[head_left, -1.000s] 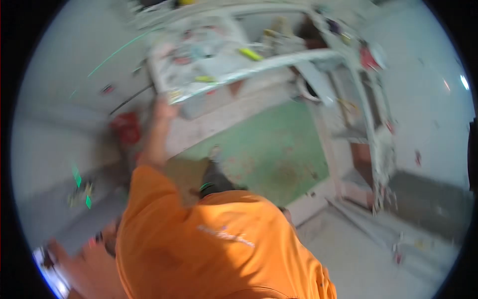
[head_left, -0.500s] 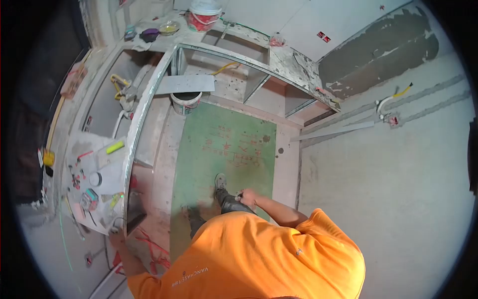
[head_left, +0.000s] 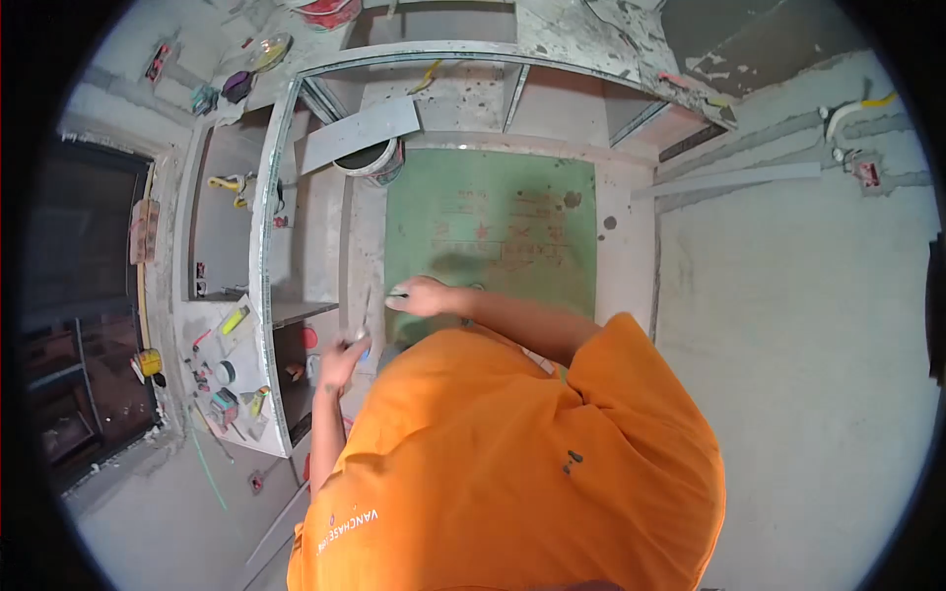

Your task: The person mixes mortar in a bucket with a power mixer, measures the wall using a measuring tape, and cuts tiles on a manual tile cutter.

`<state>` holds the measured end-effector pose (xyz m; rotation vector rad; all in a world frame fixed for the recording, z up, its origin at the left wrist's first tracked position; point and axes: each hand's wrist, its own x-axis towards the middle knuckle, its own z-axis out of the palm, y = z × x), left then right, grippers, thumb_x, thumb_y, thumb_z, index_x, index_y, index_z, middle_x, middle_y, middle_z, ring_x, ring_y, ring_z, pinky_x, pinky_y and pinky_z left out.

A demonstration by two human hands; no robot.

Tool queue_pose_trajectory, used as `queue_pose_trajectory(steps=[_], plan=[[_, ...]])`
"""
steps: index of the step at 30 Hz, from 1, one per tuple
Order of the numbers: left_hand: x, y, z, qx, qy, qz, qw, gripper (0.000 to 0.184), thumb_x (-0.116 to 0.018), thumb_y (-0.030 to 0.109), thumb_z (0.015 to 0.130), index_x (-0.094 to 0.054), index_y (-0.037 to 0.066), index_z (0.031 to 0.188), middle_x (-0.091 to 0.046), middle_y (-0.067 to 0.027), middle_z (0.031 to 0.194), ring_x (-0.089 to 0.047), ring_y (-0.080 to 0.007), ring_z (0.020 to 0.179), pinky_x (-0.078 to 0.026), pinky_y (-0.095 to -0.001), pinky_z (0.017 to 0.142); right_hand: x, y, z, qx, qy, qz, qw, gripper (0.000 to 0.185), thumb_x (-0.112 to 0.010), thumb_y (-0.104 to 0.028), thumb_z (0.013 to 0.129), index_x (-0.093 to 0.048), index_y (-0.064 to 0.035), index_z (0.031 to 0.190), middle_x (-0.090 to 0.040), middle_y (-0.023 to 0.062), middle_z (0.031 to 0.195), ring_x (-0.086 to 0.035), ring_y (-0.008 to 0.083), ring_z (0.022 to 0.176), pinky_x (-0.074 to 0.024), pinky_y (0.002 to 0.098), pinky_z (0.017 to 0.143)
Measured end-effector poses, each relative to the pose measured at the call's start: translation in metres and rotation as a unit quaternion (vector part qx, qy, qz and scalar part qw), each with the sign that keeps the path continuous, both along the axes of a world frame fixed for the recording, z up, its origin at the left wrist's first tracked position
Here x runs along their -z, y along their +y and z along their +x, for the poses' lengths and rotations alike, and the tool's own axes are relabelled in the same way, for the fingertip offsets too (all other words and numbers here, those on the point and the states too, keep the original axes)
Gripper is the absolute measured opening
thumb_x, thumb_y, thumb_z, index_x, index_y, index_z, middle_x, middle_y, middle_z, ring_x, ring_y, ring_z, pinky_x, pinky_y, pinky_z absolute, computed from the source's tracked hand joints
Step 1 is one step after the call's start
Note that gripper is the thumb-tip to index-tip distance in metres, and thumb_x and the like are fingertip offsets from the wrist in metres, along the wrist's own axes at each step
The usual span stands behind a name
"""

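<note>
My right hand (head_left: 424,295) is in front of my body over the green floor sheet (head_left: 493,227). Its fingers are closed around a small dark and pale object whose kind I cannot make out. My left hand (head_left: 340,364) is lower and to the left, beside the frame of the low cabinet. The fingers there are curled together, and a thin greyish piece seems to stick up from them, too blurred to name. A gap separates the two hands. Under the far counter, nearest to my right hand, a bucket (head_left: 379,167) stands partly beneath a pale board (head_left: 360,133).
On the left counter lie a yellow-green marker-like item (head_left: 235,319), a white roll (head_left: 225,372) and a teal tool (head_left: 225,404). The metal-edged cabinet frame (head_left: 266,246) runs along the left. A pale strip (head_left: 739,179) leans at the right wall; a yellow tape measure (head_left: 148,362) sits by the window.
My left hand has left the left counter and come in toward my body. My right hand has moved forward and left, still closed on the small object. The view has turned and shifted.
</note>
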<state>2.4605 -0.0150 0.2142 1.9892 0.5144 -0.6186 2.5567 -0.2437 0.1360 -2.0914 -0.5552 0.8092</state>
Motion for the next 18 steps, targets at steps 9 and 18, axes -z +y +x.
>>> queue_pose_trajectory(steps=[9,18], plan=[[-0.02,-0.149,0.171,0.239,-0.076,-0.063,0.966,0.038,-0.076,0.023,0.087,-0.065,0.0,0.115,-0.071,-0.0053,0.091,-0.064,-0.012,0.081,-0.052,-0.0278,0.075,0.023,-0.114,0.084,0.318,0.348,0.275,0.838,0.039,-0.053,-0.038,0.099,-0.067,-0.0023,0.105,-0.067,0.0081,0.093,-0.064,0.0171,0.077,-0.0545,0.0357,0.061],[0.038,-0.309,0.353,0.381,-0.145,-0.156,0.9,0.027,-0.074,0.019,0.089,-0.069,0.0,0.108,-0.072,-0.0049,0.085,-0.064,-0.0114,0.075,-0.052,-0.0278,0.069,0.004,-0.273,0.167,0.594,0.399,0.298,0.632,0.03,-0.052,-0.031,0.099,-0.065,-0.0056,0.109,-0.066,0.0066,0.097,-0.064,0.0168,0.08,-0.054,0.038,0.062]])
